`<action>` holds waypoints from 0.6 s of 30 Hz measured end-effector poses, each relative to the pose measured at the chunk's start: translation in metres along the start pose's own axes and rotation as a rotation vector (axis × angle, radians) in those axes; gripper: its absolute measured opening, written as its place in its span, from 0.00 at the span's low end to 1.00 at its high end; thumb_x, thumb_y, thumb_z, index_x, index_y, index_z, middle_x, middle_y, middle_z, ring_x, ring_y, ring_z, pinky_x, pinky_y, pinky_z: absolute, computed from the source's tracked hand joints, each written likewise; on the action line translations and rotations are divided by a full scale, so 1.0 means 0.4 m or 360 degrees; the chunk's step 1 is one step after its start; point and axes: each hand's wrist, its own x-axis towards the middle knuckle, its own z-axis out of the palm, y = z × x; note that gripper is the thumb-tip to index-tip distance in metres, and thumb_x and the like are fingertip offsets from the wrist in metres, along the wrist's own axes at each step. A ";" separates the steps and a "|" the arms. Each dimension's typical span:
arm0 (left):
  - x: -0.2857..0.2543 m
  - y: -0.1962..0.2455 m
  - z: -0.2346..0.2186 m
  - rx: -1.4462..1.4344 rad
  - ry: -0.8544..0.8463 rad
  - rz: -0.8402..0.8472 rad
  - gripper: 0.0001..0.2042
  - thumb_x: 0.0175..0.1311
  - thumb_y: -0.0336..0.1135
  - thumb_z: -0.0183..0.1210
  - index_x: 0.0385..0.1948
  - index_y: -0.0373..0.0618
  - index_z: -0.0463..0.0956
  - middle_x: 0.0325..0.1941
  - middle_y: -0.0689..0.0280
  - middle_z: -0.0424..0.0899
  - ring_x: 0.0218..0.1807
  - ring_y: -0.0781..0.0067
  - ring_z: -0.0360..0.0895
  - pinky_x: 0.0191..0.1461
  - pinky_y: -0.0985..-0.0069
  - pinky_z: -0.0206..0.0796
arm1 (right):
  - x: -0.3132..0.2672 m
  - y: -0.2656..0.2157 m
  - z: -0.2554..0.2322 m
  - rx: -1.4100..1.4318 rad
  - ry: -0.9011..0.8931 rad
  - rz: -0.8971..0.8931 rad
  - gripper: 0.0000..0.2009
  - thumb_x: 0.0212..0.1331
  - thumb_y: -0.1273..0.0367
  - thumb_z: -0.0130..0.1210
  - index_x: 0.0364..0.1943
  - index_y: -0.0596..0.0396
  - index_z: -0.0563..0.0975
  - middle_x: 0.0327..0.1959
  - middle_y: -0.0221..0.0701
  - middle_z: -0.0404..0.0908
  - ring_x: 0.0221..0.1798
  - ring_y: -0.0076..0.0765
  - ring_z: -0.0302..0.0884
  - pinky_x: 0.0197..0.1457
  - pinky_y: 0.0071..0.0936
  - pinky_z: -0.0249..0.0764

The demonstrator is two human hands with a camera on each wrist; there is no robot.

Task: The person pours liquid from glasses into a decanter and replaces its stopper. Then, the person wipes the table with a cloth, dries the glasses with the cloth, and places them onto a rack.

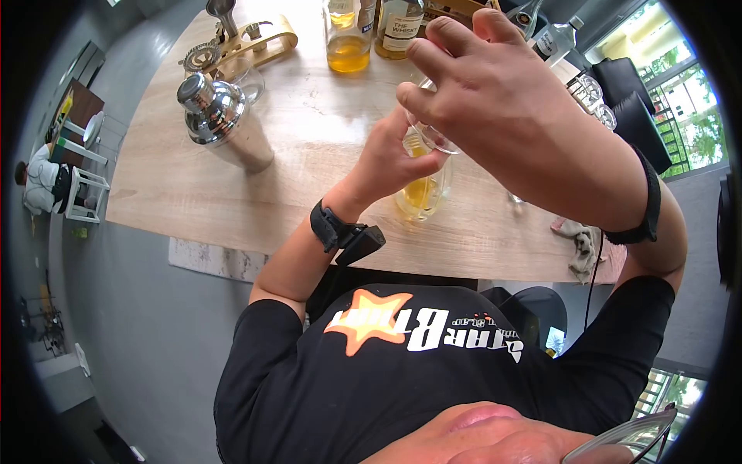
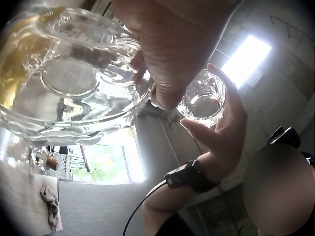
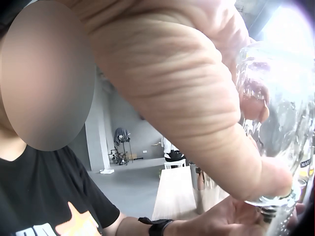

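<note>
My left hand (image 1: 390, 155) grips the upper part of a clear glass vessel (image 1: 421, 197) that holds yellow liquid. The left wrist view shows the same thick-walled glass vessel (image 2: 69, 105) large and close, with a round marked base. Above it, my right hand (image 1: 495, 85) holds a clear drinking glass (image 2: 203, 101) between thumb and fingers. In the right wrist view, that drinking glass (image 3: 278, 142) is tipped with its rim downward, close over my left hand. Part of the glass is hidden behind the right hand in the head view.
A steel cocktail shaker (image 1: 232, 127) stands to the left on the wooden table (image 1: 178, 182). Behind it are a wooden bar-tool stand (image 1: 270, 42) and a strainer (image 1: 202, 56). Bottles (image 1: 348, 50) line the far side. A cloth (image 1: 580, 243) lies at the right edge.
</note>
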 end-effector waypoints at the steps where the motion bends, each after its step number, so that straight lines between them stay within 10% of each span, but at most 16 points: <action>1: 0.000 -0.009 -0.001 0.0029 -0.0016 0.0045 0.18 0.54 0.31 0.68 0.46 0.40 0.74 0.37 0.63 0.84 0.41 0.74 0.81 0.49 0.75 0.72 | -0.008 -0.008 0.008 0.0001 0.0003 0.0010 0.14 0.59 0.68 0.55 0.47 0.59 0.76 0.43 0.38 0.74 0.51 0.38 0.67 0.56 0.36 0.63; 3: 0.001 -0.020 0.001 0.0063 -0.0037 0.0098 0.18 0.54 0.31 0.68 0.46 0.39 0.74 0.37 0.64 0.84 0.41 0.75 0.80 0.49 0.75 0.72 | -0.031 -0.020 0.021 0.0098 0.0421 0.0204 0.36 0.33 0.76 0.69 0.57 0.51 0.74 0.51 0.35 0.72 0.58 0.44 0.69 0.60 0.37 0.67; 10: 0.005 -0.007 -0.004 0.0019 -0.0018 0.0111 0.18 0.56 0.26 0.66 0.48 0.40 0.73 0.40 0.68 0.81 0.42 0.80 0.77 0.50 0.79 0.70 | -0.195 0.021 0.201 0.1718 0.0750 0.0800 0.38 0.43 0.69 0.71 0.62 0.53 0.66 0.58 0.36 0.71 0.64 0.38 0.68 0.67 0.36 0.66; 18: 0.004 -0.012 0.001 -0.0001 -0.0030 0.0052 0.20 0.54 0.26 0.67 0.50 0.39 0.73 0.40 0.66 0.83 0.41 0.79 0.79 0.50 0.79 0.71 | -0.396 0.074 0.544 0.1695 0.0598 0.1698 0.41 0.43 0.61 0.73 0.61 0.60 0.64 0.55 0.41 0.76 0.57 0.37 0.72 0.63 0.34 0.68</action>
